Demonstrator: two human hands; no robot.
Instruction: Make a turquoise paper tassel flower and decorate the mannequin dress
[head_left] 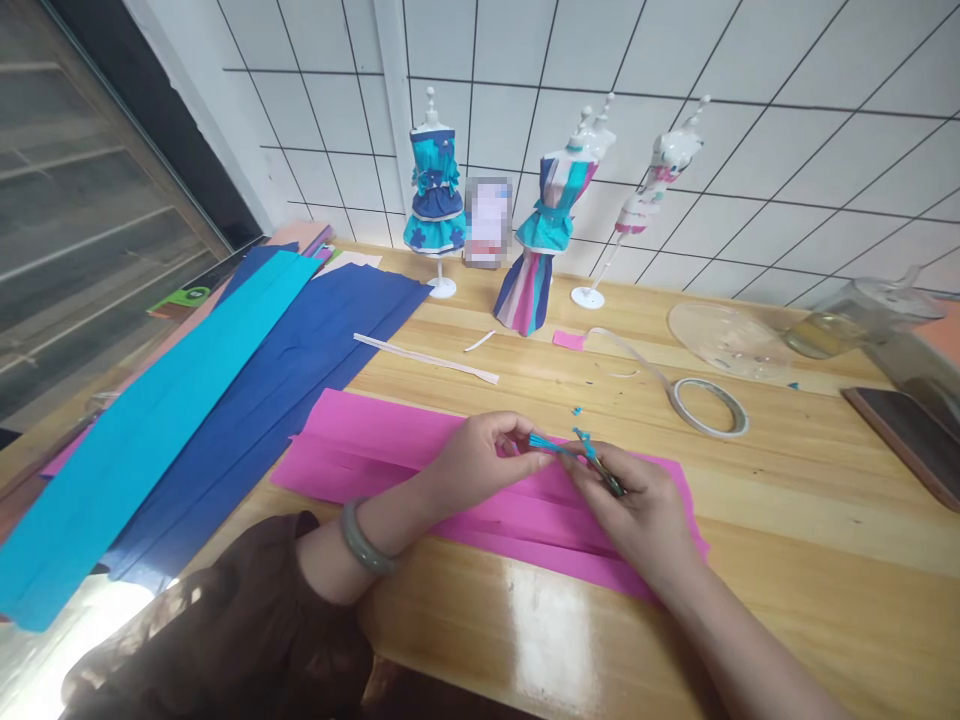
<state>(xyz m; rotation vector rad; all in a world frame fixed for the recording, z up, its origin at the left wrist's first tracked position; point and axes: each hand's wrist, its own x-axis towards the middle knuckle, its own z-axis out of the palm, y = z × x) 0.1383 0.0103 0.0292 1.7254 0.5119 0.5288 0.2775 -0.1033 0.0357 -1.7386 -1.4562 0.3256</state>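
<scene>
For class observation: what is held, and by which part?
Right hand: blue bundle, by its narrow part, and a small tool, hold partly hidden. Left hand: at the bundle's fanned end, grip unclear.

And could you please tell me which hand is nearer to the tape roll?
Right: the right hand is in front and left of the tape roll; the left hand is farther left.

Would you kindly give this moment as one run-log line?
left hand: at thin blue strip; right hand: pinching strip; beneath: pink rectangular sheet

- Centre: left hand and right hand pinch a teal strip above a pink sheet
- Left: navy sheet, bright-blue sheet
- Upper centre: dressed miniature mannequins
</scene>
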